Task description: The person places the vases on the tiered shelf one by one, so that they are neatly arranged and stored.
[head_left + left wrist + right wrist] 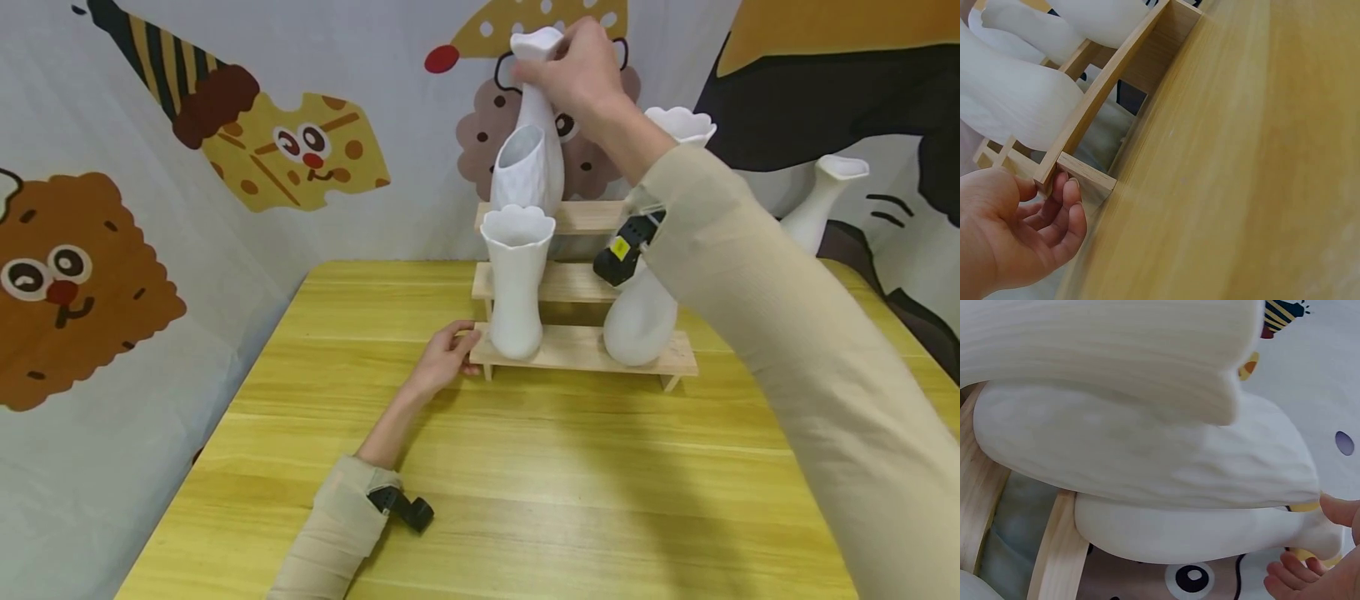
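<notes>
My right hand (pixel 581 71) holds the narrow neck of a tall white vase (pixel 553 158) just below its wavy rim. This vase stands on the top step of a wooden three-step stand (pixel 573 354); its base sits against the step in the right wrist view. In front of it is a white vase with a slanted mouth (pixel 517 179). A white fluted vase (pixel 517 292) stands upright on the bottom step. My left hand (pixel 444 358) pinches the left end of that step, thumb on top and fingers (pixel 1072 206) curled under by the leg.
On the stand's right side, a rounded white vase base (pixel 641 329) and a scalloped rim (pixel 678 125) show around my right forearm. Farther right stands another white vase (pixel 813 204), partly hidden by the sleeve. The yellow wood-grain table (pixel 525 475) meets a cartoon-printed cloth (pixel 360 225) behind.
</notes>
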`<state>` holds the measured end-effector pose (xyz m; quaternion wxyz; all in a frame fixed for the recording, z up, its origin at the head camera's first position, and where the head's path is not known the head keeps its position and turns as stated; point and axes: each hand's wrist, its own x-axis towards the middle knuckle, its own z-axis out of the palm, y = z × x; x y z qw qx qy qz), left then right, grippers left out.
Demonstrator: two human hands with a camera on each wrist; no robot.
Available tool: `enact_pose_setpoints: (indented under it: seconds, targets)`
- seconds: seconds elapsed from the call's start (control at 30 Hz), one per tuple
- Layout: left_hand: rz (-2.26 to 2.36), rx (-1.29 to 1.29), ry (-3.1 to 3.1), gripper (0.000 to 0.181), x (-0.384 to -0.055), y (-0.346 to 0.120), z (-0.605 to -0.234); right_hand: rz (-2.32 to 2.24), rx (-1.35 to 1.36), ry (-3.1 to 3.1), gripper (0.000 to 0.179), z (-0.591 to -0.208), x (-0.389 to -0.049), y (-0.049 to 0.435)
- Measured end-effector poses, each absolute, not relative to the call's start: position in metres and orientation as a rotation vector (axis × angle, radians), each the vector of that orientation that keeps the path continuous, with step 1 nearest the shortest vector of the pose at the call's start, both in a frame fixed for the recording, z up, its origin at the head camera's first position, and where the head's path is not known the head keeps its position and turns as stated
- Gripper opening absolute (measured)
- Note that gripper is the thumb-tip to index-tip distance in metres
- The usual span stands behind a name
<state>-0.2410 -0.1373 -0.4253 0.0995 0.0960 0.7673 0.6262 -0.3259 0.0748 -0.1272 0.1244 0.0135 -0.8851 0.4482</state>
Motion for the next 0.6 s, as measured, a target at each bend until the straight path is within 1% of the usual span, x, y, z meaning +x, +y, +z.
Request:
enact_pose_setpoints:
  seconds: [0.2,0.47,0.6]
  targets:
    - [1.845,0.277,2.275,0.046,-0.242,-0.138,-0.424,1.448,0.034,-2.513,0.066,-0.119,-0.321,0.076]
    - [1.837,0.276,2.282,0.047,-0.242,-0.139,-0.424,1.609,0.177,-2.345,0.054,-0.111,-0.311,0.073]
    - [1.832,0.276,2.283,0.047,-0.242,-0.141,-0.424,1.648,0.176,-2.335,0.05,-0.104,-0.306,0.075]
